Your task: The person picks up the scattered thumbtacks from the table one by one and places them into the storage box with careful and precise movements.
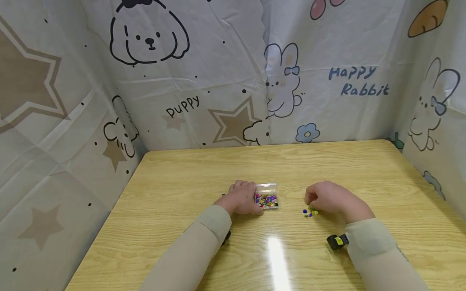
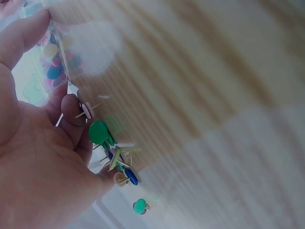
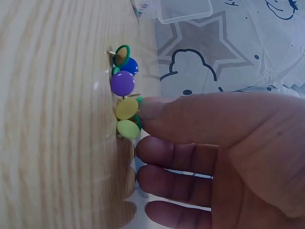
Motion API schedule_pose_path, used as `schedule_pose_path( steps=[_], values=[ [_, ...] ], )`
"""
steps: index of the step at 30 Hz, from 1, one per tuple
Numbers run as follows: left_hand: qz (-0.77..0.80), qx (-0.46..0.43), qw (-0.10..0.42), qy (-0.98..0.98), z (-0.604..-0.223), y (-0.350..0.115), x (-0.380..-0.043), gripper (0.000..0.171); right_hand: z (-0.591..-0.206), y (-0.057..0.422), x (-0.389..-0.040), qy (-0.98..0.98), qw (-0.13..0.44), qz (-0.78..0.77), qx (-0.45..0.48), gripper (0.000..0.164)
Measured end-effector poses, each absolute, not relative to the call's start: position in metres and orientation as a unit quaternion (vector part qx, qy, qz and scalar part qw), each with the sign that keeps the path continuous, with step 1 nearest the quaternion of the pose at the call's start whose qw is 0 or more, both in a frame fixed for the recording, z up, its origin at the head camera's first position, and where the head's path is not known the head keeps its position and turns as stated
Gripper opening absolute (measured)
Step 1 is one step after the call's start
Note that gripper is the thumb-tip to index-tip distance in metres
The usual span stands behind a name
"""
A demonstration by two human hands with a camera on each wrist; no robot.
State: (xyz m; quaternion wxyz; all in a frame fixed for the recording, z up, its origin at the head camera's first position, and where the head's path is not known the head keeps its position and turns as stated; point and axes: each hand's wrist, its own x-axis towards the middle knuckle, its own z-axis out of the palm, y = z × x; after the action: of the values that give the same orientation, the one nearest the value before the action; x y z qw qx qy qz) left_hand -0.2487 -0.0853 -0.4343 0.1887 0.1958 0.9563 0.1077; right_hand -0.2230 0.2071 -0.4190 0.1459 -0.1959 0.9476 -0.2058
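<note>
My left hand (image 1: 242, 197) grips the left side of a small clear plastic box (image 1: 267, 208), its thumb at the near corner. Colourful thumbtacks (image 1: 266, 200) fill the box, and the lid (image 1: 266, 187) stands raised at the back. Beside that hand's outer fingers, more loose thumbtacks (image 2: 99, 132) lie on the table in the left wrist view. On the right, my right hand (image 1: 329, 197) is bent down at a small group of thumbtacks (image 1: 310, 212). Its thumb tip overlaps a yellow thumbtack (image 3: 127, 109); the index fingertip is hidden, so I cannot tell whether it pinches one.
The wooden table (image 1: 182, 173) reaches back to a printed cloth (image 1: 225, 81) that hangs along the back and sides. A black wrist camera (image 1: 336, 241) sits below the right sleeve. Glare (image 1: 277, 262) marks the table's near part.
</note>
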Motion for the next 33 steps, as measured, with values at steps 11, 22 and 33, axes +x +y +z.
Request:
schedule_pose_path(
  steps=[11, 22, 33],
  values=[
    [0.106, 0.198, 0.189, 0.956, -0.4324, -0.0851, -0.2485, 0.066, -0.4218, 0.2047, -0.2238, 0.939, 0.166, -0.223, -0.204, 0.017],
    [0.11, 0.197, 0.186, 0.956, -0.4329, -0.0854, -0.248, 0.065, -0.4224, 0.2028, -0.2233, 0.943, 0.155, -0.215, -0.203, 0.017],
    [0.115, 0.197, 0.19, 0.955, -0.4332, -0.0858, -0.248, 0.066, -0.4243, 0.2001, -0.2231, 0.938, 0.152, -0.225, -0.215, 0.021]
  ],
)
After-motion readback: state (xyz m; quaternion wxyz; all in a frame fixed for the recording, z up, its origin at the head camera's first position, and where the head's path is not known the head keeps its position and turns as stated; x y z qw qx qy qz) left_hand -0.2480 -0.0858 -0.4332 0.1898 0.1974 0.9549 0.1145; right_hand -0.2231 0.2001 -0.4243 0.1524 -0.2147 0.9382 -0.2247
